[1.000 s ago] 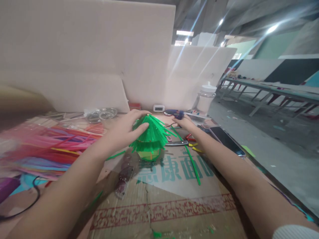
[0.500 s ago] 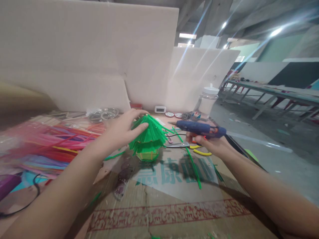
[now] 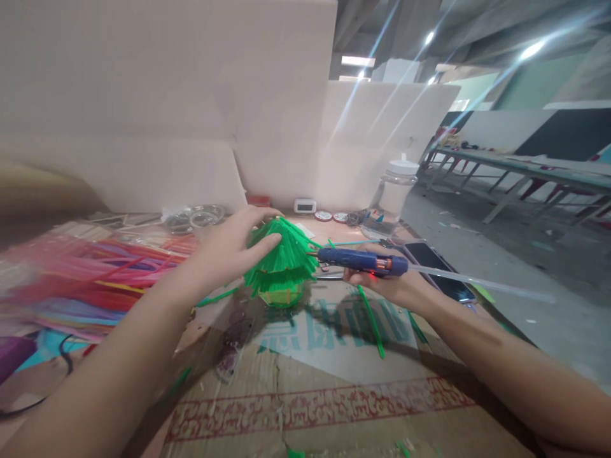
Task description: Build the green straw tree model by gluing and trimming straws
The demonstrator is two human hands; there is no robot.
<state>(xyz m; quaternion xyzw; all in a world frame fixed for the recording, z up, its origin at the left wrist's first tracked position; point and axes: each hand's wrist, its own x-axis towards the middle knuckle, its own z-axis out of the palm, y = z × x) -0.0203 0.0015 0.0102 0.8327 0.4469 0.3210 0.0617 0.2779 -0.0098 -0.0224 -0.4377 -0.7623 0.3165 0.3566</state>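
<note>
A small cone-shaped model (image 3: 284, 264) made of green straws stands on a flattened cardboard sheet (image 3: 334, 394). My left hand (image 3: 229, 251) rests on its left side, fingers curved round the top and holding it steady. My right hand (image 3: 386, 283) is closed on a blue glue gun (image 3: 360, 261). The gun lies level with its nozzle against the model's right side, and a clear glue stick juts out behind it to the right. A loose green straw (image 3: 370, 318) lies on the cardboard under the gun.
A heap of pink, red and other coloured straws (image 3: 86, 280) fills the left. White foam boards (image 3: 191, 108) wall off the back. Clear dishes (image 3: 195, 219), a small clock (image 3: 304, 205), a plastic jar (image 3: 394, 191) and a phone (image 3: 436, 267) lie around. A black cable (image 3: 52, 381) runs at lower left.
My right hand picked up the glue gun from the back of the table and brought it left, so its nozzle now meets the green model. My left hand stayed on the model.
</note>
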